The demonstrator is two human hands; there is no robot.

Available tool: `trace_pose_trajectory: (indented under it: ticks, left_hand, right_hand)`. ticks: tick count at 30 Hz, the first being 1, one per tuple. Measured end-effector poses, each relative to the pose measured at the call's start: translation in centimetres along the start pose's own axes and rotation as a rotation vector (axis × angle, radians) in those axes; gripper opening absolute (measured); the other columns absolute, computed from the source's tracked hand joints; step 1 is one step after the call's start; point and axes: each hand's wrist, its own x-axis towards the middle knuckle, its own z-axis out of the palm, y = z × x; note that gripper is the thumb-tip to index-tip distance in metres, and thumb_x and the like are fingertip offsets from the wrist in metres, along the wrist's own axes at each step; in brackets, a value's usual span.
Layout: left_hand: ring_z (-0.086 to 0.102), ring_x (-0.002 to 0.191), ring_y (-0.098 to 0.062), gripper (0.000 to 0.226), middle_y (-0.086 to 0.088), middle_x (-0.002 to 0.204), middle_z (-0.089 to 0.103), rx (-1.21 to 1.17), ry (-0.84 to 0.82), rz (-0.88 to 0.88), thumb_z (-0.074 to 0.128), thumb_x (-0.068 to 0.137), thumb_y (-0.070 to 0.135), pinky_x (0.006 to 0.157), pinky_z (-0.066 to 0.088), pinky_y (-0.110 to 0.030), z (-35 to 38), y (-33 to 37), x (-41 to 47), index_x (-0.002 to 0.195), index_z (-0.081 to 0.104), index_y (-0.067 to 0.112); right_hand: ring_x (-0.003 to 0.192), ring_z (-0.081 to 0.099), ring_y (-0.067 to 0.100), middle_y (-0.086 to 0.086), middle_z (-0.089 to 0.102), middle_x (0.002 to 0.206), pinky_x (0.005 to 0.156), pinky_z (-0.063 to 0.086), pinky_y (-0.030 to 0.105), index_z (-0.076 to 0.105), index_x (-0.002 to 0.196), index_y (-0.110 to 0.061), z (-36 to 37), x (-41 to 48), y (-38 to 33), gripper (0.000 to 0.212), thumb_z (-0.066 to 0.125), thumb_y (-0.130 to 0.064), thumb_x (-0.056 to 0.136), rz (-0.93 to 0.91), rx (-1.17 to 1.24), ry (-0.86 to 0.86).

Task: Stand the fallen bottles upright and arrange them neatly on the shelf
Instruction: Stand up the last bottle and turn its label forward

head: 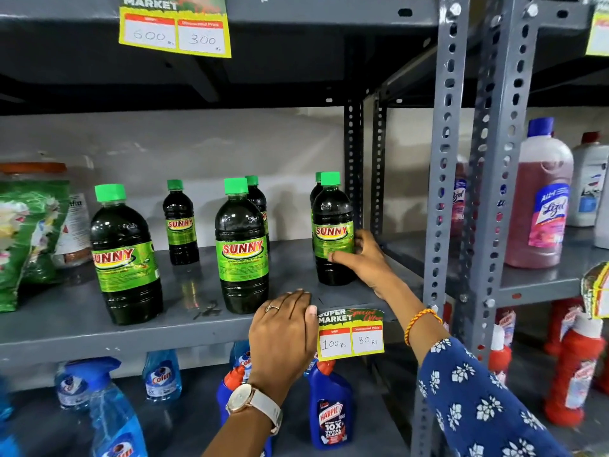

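Six dark SUNNY bottles with green caps stand upright on the grey metal shelf (82,328) that runs across the middle of the frame. The largest-looking one, the left front bottle (127,258), stands at centre left; the middle front bottle (242,249) stands at centre, with another bottle (258,199) just behind it, mostly hidden. The right front bottle (333,232) stands right of centre, a sixth bottle (317,189) peeking out behind it. The small-looking back bottle (180,222) stands alone, deeper on the shelf, between the left and middle ones. The right hand (365,258), reaching in from the lower right in a blue flowered sleeve (478,400), wraps its fingers around the label of the right front bottle. The left hand (283,331), wearing a ring and a wristwatch, lies flat and unclenched on the shelf's front edge, holding nothing, just beside a yellow price tag (351,338) at lower centre.
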Motion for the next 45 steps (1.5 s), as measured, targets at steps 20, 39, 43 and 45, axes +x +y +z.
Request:
trace_pose_trajectory:
  ticks: [20, 39, 43, 45]
  left_hand:
    - [0.067, 0.086, -0.023, 0.043, -0.007, 0.095, 0.073, 0.053, 0.002, -0.021, 0.032, 0.090, 0.028, 0.081, 0.049, -0.034, -0.2, 0.6, -0.1, 0.096, 0.071, 0.009]
    - [0.066, 0.089, -0.024, 0.046, -0.009, 0.100, 0.072, 0.058, -0.023, -0.029, 0.029, 0.091, 0.028, 0.082, 0.048, -0.035, -0.4, 0.6, -0.2, 0.098, 0.069, 0.008]
    - [0.066, 0.089, -0.023, 0.045, -0.008, 0.099, 0.072, 0.052, -0.017, -0.031, 0.029, 0.091, 0.028, 0.082, 0.048, -0.035, -0.3, 0.6, -0.3, 0.097, 0.069, 0.008]
    - [0.067, 0.089, -0.023, 0.045, -0.008, 0.099, 0.072, 0.053, -0.014, -0.031, 0.030, 0.091, 0.028, 0.083, 0.048, -0.035, -0.3, 0.6, -0.3, 0.097, 0.070, 0.008]
  right_hand:
    - [0.076, 0.053, -0.009, -0.015, 0.061, 0.085, 0.060, 0.038, 0.011, 0.057, 0.090, -0.034, -0.4, -1.3, -1.0, 0.032, 0.077, -0.031, 0.065, -0.046, -0.096, -0.002]
    - [0.077, 0.054, -0.022, -0.028, 0.060, 0.080, 0.063, 0.038, -0.002, 0.058, 0.092, -0.037, -1.7, -5.9, -1.2, 0.029, 0.073, -0.041, 0.067, -0.252, -0.202, 0.054]
    - [0.079, 0.054, -0.021, -0.027, 0.060, 0.082, 0.063, 0.038, -0.003, 0.058, 0.095, -0.035, -1.7, -5.9, -1.1, 0.032, 0.073, -0.042, 0.068, -0.255, -0.201, 0.044]
    - [0.078, 0.053, -0.023, -0.028, 0.059, 0.081, 0.062, 0.037, -0.003, 0.056, 0.095, -0.038, -1.6, -5.9, -1.0, 0.032, 0.072, -0.043, 0.068, -0.255, -0.209, 0.043]
